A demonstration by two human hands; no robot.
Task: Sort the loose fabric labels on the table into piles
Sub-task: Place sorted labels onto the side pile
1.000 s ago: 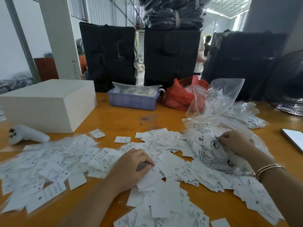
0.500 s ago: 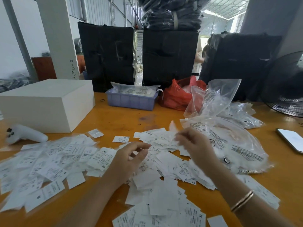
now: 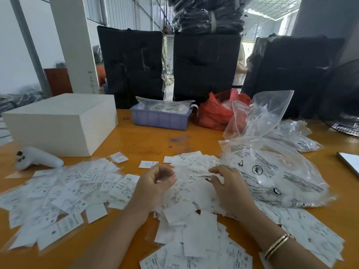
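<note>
On the table: a glossy orange wooden table (image 3: 136,140) carries white printed fabric labels (image 3: 194,226) spread loose across its near half
Left spread: a flatter scatter of labels (image 3: 64,191) lies to the left, just in front of a white handheld controller (image 3: 37,158); a few single labels sit apart near the middle
Centre heap: a thicker mound of labels (image 3: 194,164) sits between the two hands and runs down toward the near edge
Left hand: the left hand (image 3: 155,185) hovers over the heap, fingers loosely curled with thumb and forefinger close together; whether they hold a label I cannot tell
Right hand: the right hand (image 3: 231,189) rests on the heap, fingertips pinching labels at its top; a gold bangle (image 3: 275,246) circles the wrist
Right side: a clear printed plastic bag (image 3: 281,171) lies just beside the right hand, partly over labels; more clear bags stand behind it
Far edge: a white rectangular box (image 3: 58,123); a lilac plastic crate (image 3: 161,117); a red plastic bag (image 3: 213,113)
</note>
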